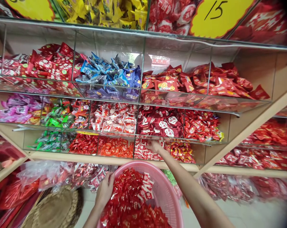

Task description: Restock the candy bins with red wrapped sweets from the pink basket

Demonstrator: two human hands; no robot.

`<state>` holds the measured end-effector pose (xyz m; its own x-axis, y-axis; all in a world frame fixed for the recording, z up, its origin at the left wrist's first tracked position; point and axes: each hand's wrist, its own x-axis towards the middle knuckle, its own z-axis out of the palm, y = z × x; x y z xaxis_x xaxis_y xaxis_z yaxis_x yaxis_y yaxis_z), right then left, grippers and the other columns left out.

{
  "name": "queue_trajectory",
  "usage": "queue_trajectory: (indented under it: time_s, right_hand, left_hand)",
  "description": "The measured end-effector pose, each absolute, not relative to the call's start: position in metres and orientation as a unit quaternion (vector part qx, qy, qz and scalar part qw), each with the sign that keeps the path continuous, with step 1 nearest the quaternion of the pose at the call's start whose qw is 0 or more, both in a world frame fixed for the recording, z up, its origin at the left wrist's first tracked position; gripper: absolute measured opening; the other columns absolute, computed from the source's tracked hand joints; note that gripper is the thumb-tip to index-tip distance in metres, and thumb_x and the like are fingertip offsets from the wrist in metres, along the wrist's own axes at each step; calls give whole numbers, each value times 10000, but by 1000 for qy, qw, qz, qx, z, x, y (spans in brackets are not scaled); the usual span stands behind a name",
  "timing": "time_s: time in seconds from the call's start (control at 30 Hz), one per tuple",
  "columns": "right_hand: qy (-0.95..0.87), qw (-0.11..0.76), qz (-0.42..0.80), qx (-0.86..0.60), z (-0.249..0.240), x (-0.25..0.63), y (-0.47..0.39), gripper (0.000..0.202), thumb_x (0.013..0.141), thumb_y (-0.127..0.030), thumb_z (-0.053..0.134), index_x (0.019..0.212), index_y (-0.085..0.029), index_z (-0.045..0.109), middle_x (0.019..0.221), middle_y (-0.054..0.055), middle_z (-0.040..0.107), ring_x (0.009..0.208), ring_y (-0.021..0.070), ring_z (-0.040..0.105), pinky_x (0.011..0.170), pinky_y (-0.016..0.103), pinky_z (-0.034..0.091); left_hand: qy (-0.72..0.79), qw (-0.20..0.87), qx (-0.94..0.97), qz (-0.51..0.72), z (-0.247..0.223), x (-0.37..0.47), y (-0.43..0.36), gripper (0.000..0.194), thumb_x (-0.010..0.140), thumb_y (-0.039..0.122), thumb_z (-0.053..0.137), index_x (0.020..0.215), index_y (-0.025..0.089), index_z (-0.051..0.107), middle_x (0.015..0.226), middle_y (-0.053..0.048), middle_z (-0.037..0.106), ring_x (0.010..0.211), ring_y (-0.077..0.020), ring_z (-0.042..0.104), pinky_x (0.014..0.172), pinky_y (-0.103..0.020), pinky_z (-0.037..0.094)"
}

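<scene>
Pink basket (175, 198), partly filled with red-wrapped candies (125, 186), right wall bare, is before the bottom shelf (86, 159), rim clasped by left hand (106, 187); right hand (156, 146), grip indiscernible, reaches red-and-white candies (140, 152).

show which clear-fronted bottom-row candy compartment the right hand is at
The one with red-and-white wrapped candies, directly right of the orange-red wrapped candies: the bare right hand is there, and no hand is at the others.
</scene>
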<state>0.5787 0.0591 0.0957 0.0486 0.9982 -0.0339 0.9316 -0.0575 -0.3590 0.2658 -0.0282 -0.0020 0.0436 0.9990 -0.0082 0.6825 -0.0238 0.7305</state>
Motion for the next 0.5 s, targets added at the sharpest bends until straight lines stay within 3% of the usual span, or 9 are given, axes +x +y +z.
queue_trajectory:
  time_s: [0.13,0.5]
  right_hand:
    - [-614,100,85,-778,104,561,59,371,768,-398,496,1038,-151,555,981,122,622,852,216,581,668,257,407]
    - [-591,49,58,-803,95,525,58,250,766,-204,495,979,-109,585,981,164,615,879,223,592,691,294,450]
  left_hand:
    - [633,289,661,280,-3,266,-28,418,813,477,301,1042,212,529,1019,-75,647,956,-216,595,851,-331,421]
    - [628,295,662,283,-2,265,-28,411,812,468,304,1041,207,523,993,-76,657,935,-220,605,839,-343,432]
